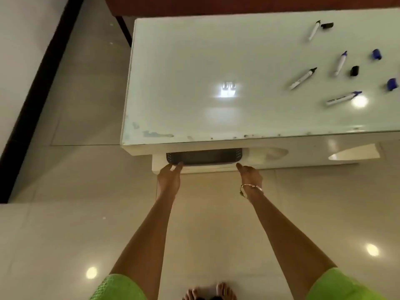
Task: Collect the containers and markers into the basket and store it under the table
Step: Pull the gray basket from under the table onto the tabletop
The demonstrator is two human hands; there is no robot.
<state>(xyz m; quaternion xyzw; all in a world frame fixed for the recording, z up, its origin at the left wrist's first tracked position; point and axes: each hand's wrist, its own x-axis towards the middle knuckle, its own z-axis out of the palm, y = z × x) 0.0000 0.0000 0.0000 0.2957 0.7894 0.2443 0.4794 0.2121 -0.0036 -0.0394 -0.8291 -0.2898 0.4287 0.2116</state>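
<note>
A dark perforated basket [204,156] sits under the near edge of the white glass-topped table [194,72]; only its near rim shows and its contents are hidden. My left hand [170,177] grips the rim's left corner. At the right corner is my right hand [250,176], its fingertips partly hidden below the rim. Several uncapped markers lie on the table's right side: a black one [314,30], a blue one [341,62], another black one [303,78] and another blue one [343,98]. No containers are in view.
Loose caps lie among the markers: black [327,25], blue [376,54], black [354,71], blue [392,84]. Glossy beige floor tiles [65,213] surround the table. A wall with a dark skirting [39,83] runs at the left. Brown furniture [216,5] stands behind the table.
</note>
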